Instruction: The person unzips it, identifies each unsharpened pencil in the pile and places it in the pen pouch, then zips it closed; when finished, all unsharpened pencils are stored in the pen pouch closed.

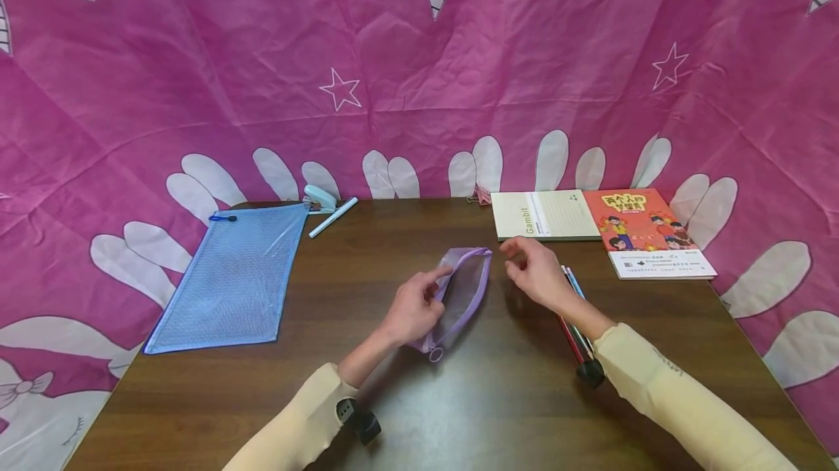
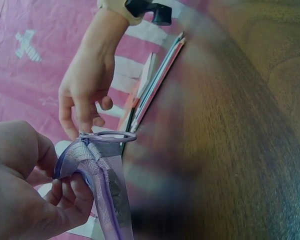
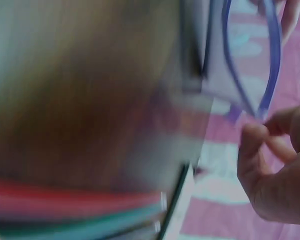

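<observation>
Dark brown wood-grain desk (image 1: 419, 398), even indoor light. Behind and to both sides hangs a creased magenta cloth backdrop (image 1: 393, 41) printed with white outline stars, striped shapes and white petal shapes along its lower edge.

left hand (image 1: 414, 309): fingers curled, pinching; right hand (image 1: 534, 272): raised, fingers loosely bent, holding nothing; both forearms sleeved

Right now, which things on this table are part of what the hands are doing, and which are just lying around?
In hand:
purple mesh pouch, held by the left hand
right hand, near its end
pencils under the right wrist

Lying about:
blue zip bag
stapler
pen
notebook
red book
</observation>
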{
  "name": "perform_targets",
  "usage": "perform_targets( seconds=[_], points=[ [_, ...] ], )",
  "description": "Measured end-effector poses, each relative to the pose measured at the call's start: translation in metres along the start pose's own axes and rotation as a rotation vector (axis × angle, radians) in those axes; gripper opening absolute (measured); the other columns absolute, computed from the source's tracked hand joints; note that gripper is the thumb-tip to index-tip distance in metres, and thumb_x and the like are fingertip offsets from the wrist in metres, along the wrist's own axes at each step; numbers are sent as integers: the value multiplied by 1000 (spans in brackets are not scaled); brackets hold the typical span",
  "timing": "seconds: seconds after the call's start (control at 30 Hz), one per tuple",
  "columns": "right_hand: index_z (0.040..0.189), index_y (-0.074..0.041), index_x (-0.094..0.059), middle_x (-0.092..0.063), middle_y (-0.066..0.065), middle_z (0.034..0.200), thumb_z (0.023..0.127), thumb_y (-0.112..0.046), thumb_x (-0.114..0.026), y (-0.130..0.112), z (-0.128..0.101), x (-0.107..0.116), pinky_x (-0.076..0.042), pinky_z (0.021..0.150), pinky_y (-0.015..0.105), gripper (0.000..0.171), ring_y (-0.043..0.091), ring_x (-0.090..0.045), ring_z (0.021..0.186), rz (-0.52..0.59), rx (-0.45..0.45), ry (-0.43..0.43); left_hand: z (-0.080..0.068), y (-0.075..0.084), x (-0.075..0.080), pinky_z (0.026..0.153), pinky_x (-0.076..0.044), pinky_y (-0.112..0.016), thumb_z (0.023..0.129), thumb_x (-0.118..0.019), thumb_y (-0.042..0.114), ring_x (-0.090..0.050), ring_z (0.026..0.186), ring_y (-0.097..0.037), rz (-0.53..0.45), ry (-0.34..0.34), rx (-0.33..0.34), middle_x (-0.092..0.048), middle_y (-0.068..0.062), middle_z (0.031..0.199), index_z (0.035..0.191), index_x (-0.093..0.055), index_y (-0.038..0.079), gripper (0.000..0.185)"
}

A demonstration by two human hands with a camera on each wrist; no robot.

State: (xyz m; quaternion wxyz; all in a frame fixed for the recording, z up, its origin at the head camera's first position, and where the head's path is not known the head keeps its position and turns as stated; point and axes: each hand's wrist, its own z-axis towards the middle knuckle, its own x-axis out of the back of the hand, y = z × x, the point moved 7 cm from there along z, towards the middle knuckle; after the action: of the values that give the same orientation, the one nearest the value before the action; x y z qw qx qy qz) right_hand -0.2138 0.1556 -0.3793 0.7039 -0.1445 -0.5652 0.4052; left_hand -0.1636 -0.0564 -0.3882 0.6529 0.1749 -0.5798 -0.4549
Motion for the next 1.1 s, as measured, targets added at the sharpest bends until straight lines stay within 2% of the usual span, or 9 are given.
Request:
perform_targets(
  seconds=[0.1,0.2,0.27,0.4,0.57,0.73,0.93,1.1],
  points=[
    [116,3,-62,-61,21,106,82,8,-68,6,6,3,-55,76,48,35,33,-67,84,-74,105,-92,0,1,2,67,-48,-29,71,-57,-10,-58,76,-22,-10,-3,-7,-56,-6,85,131,-65,5,62],
    [122,1,-61,-59,20,113,80,10,-70,7,7,1,-55,77,48,44,33,-68,90,-121,206,-168,0,1,2,66,-48,-29,70,-56,-10,-58,75,-22,-22,-25,-14,-56,-6,85,130,-66,5,62],
    [123,0,-61,-60,18,115,79,11,-72,7,5,-2,-55,75,46,46,31,-68,92,-136,267,-189,0,0,1,66,-48,-29,71,-56,-10,-58,76,-22,-29,-44,-18,-56,-6,85,130,-66,6,63],
    [121,-3,-63,-62,14,113,77,11,-75,6,2,-7,-55,71,41,48,28,-68,92,-126,343,-180,-1,-2,0,67,-48,-29,72,-56,-10,-58,78,-22,-46,-75,-20,-56,-5,87,132,-66,8,63],
    [120,-4,-64,-64,10,111,76,12,-77,1,2,-13,-56,72,38,48,24,-67,92,-66,375,-176,-1,-2,0,66,-47,-29,72,-57,-11,-57,77,-21,-55,-89,-36,-56,-6,87,130,-67,7,62],
    [119,-5,-66,-65,6,109,77,11,-77,-3,2,-17,-55,67,34,46,20,-66,87,-52,399,-177,-2,-4,-1,67,-47,-28,73,-57,-9,-57,78,-21,-66,-119,-21,-55,-5,89,131,-66,7,61],
    [112,-4,-68,-65,5,103,79,7,-78,-6,0,-14,-54,64,31,36,15,-64,79,-35,433,-124,-4,-6,0,68,-47,-28,74,-57,-10,-56,79,-21,-78,-123,-28,-56,-5,89,130,-66,5,59],
    [104,-5,-69,-64,4,95,80,4,-78,-8,1,-8,-53,59,29,27,14,-61,73,-39,446,-79,-7,-10,5,69,-48,-28,80,-58,-10,-54,79,-18,-88,-122,-16,-56,-6,90,128,-67,4,51]
  ],
)
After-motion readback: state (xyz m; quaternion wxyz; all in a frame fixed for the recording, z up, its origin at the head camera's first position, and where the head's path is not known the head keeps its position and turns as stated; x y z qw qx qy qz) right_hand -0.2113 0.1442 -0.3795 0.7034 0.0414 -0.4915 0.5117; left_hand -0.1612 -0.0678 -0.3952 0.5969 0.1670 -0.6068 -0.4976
